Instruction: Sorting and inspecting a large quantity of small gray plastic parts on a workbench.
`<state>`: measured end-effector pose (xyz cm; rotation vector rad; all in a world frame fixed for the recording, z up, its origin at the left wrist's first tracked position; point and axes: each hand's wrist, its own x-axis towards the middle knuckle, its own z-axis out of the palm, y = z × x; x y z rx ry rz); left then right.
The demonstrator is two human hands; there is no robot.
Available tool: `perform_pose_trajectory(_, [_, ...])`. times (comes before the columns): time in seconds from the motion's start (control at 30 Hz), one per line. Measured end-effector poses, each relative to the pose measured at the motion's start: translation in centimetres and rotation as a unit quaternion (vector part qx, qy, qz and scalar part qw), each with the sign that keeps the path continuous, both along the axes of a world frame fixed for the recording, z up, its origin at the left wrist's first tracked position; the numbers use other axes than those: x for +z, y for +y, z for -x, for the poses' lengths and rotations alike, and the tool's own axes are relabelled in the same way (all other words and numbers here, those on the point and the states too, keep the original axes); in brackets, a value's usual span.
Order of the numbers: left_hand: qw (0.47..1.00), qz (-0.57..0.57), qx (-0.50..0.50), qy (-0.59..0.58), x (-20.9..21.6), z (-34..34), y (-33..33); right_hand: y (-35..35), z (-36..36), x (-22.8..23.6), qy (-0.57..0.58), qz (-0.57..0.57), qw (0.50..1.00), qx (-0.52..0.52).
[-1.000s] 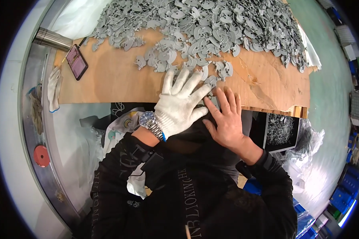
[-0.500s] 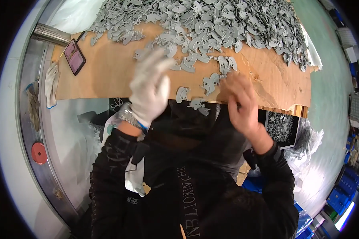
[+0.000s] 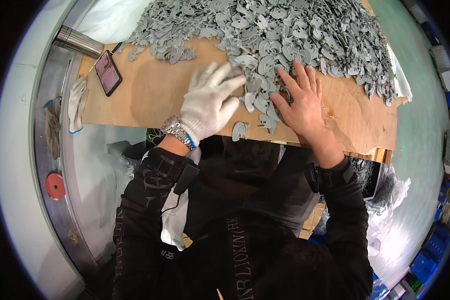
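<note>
A large heap of small grey curved parts (image 3: 265, 30) covers the far side of the wooden table. My left hand (image 3: 210, 100), in a white glove with a wristwatch (image 3: 179, 131) behind it, reaches to the heap's near edge with its fingers spread. On the other side my bare right hand (image 3: 303, 107) lies with stretched fingers over the near parts, its fingertips touching them. Between the hands sits a cluster of loose grey parts (image 3: 257, 85). One single grey part (image 3: 240, 131) lies apart at the table's front edge, and another is close to my right wrist.
On the left of the wooden table (image 3: 135, 107) lie a phone (image 3: 108, 73) and a steel flask (image 3: 85, 42). A white glove (image 3: 77, 104) hangs over the left edge. Below the right edge stands a dark tray (image 3: 370, 177) of grey bits beside clear plastic wrap (image 3: 392, 195).
Both hands have moved forward and down onto the near edge of the heap, with fingers spread. The part that hung over the table's front edge no longer shows there.
</note>
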<state>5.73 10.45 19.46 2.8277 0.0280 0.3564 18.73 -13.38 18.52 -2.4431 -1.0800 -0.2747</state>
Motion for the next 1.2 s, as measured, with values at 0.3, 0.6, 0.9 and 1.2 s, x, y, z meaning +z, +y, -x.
perform_pose_trajectory(0.3, [0.998,0.033,-0.048,-0.039,0.8,-0.5,-2.6,-2.5,3.0,-0.1,0.054,-0.031,0.997,0.040])
perform_pose_trajectory(0.6, [0.993,0.063,-0.074,-0.066,0.5,1.5,-3.8,-4.9,7.0,0.6,0.068,-0.032,0.996,0.049])
perform_pose_trajectory(0.9, [0.996,0.063,0.010,-0.059,1.4,3.8,-6.3,-6.6,10.9,0.5,0.124,-0.034,0.990,0.064])
perform_pose_trajectory(1.2, [0.984,0.141,-0.110,-0.006,1.1,4.5,-6.5,-8.2,9.9,-0.3,0.141,-0.159,0.966,0.146])
